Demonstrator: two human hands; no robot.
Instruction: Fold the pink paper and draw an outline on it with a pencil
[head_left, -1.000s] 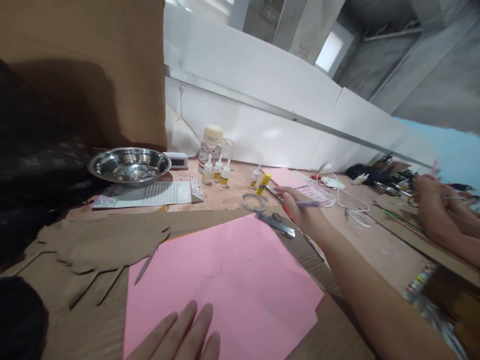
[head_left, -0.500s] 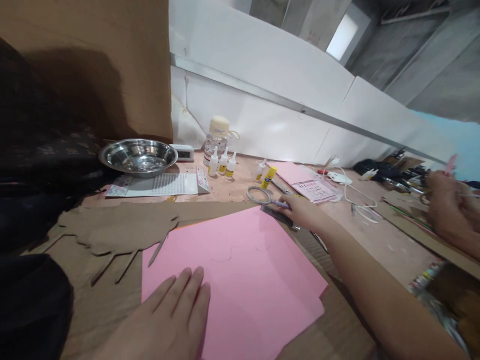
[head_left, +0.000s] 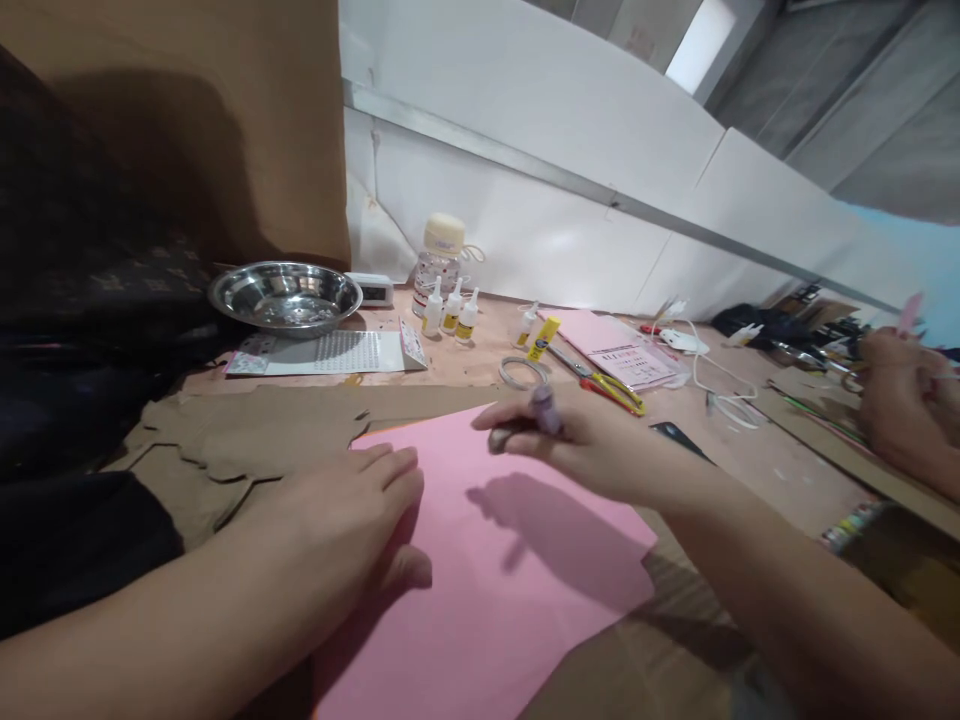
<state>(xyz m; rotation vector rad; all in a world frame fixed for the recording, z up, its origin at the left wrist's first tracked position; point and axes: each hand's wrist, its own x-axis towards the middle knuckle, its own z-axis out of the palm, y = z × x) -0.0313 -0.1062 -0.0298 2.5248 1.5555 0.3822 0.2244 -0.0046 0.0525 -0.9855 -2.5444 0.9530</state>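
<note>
Pink paper (head_left: 465, 600) lies on brown cardboard, with an orange edge showing beneath its upper left side. Over the paper's left part is my left hand (head_left: 360, 510), fingers spread and nothing held. My right hand (head_left: 570, 440) hovers above the upper part of the sheet and casts a shadow on it. Its fingers are closed round a blurred purple pen-like object (head_left: 546, 408). Something dark also shows at those fingertips, too smeared to name. A cut cardboard shape (head_left: 262, 430) lies left of the paper, partly behind my left hand.
Behind are a metal bowl (head_left: 289, 300), a calendar (head_left: 337, 352), glue bottles (head_left: 465, 318), a tape ring (head_left: 523, 374) and red-yellow scissors (head_left: 611, 390). A dark phone-like object (head_left: 679, 440) lies right. Another person's hands (head_left: 900, 400) are at the far right.
My right hand has come left over the paper from beside the tape ring, carrying the purple object. My left hand has moved up the sheet. The scissors' handles now show.
</note>
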